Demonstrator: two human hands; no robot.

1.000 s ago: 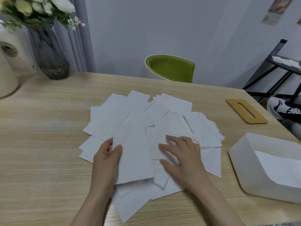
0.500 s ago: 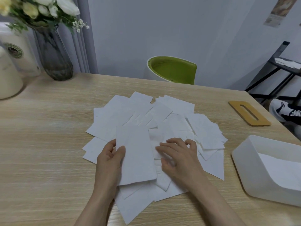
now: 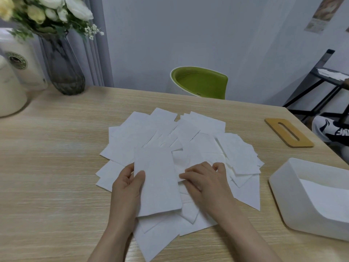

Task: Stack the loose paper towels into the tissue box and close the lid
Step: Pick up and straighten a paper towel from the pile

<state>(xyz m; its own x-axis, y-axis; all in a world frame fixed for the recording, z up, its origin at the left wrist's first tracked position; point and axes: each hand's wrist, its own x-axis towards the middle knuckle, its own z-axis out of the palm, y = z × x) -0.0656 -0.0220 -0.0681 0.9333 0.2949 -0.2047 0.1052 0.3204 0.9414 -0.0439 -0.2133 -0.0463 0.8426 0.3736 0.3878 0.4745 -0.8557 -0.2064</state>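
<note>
Tabletop (image 3: 56, 167) w/ loose paper towels (image 3: 188, 137) fanned left of open tissue box (image 3: 294, 201); lid (image 3: 289, 132) beyond box. Left hand (image 3: 128, 188) pinches one towel (image 3: 156, 182); right hand (image 3: 207, 180), fingers curled, presses pile. Risk: thin sheets slide, crumple, stack skews.

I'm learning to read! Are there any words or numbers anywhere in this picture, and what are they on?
Round green badge on the white appliance beside the vase: it has print, but too small and blurred to read.
Black and white thing past the table's right edge: big letters, partly cut off, not readable for sure.
Poster on the wall: too blurred.
Paper towels, tissue box, wooden lid: no writing.
</note>
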